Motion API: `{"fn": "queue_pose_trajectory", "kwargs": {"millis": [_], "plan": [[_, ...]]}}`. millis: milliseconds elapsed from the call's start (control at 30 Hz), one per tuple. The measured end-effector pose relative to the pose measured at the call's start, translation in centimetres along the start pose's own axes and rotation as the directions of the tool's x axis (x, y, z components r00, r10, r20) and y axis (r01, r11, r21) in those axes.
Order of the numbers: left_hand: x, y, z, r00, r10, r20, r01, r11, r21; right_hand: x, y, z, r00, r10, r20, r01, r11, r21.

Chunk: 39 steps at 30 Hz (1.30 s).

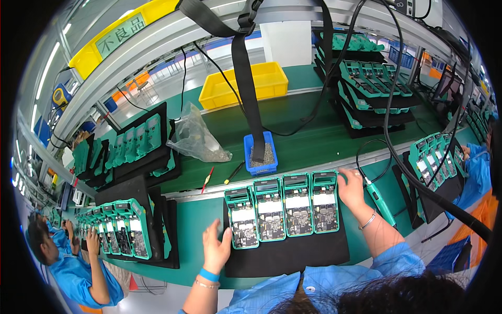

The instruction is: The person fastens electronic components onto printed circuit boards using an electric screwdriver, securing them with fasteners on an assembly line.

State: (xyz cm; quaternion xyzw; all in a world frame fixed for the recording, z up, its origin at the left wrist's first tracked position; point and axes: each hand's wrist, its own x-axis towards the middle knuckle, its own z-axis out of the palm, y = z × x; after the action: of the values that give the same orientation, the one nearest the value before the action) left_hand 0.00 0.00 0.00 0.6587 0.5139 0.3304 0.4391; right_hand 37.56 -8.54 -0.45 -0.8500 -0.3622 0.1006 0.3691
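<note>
A row of several green device housings with circuit boards (271, 217) lies on a black foam mat (293, 256) right in front of me. My left hand (216, 247) is beside the leftmost housing, thumb and fingers apart, holding nothing. At the far right corner of the rightmost housing (325, 201), my right hand (351, 189) has its fingers stretched out; whether the fingertips touch the frame I cannot tell. A green electric screwdriver (380, 204) lies to the right of that hand. Beyond the row is a small blue bin (269, 166) of tiny metal parts.
Stacked mats of housings stand at left (141, 230), back left and back right. A clear plastic bag (196, 137), a red pen-like tool (207, 179) and a yellow bin (243, 89) lie beyond. A black strap (243, 78) and cables hang down. Co-workers (68, 256) sit on both sides.
</note>
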Motion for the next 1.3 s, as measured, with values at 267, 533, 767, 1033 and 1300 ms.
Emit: {"fn": "queue_pose_trajectory", "kwargs": {"millis": [267, 533, 767, 1033, 1300], "plan": [[8.5, 8.1, 6.4, 0.890, 0.403, 0.214, -0.410, 0.498, 0.764, 0.1, -7.6, 0.7, 0.935, -0.252, 0.248, 0.311, 0.920, -0.239], [6.9, 8.4, 6.0, 0.904, 0.282, 0.320, -0.425, 0.657, 0.622, -3.8, -8.3, -0.5, 0.920, -0.234, 0.314, 0.309, 0.927, -0.214], [5.1, 5.5, 3.0, 0.870, 0.468, 0.158, -0.488, 0.767, 0.417, -7.3, -5.5, -2.6, 0.927, -0.366, 0.076, 0.356, 0.926, 0.122], [-3.3, -2.7, -0.8, 0.951, 0.265, 0.160, -0.281, 0.955, 0.090, -5.8, 7.0, -8.9, 0.984, -0.005, -0.178, -0.070, 0.908, -0.413], [-6.2, -2.3, 2.4, 0.985, 0.167, 0.045, -0.172, 0.976, 0.134, -3.1, 9.4, -12.4, 0.992, 0.046, 0.115, -0.018, 0.972, -0.233]]}}
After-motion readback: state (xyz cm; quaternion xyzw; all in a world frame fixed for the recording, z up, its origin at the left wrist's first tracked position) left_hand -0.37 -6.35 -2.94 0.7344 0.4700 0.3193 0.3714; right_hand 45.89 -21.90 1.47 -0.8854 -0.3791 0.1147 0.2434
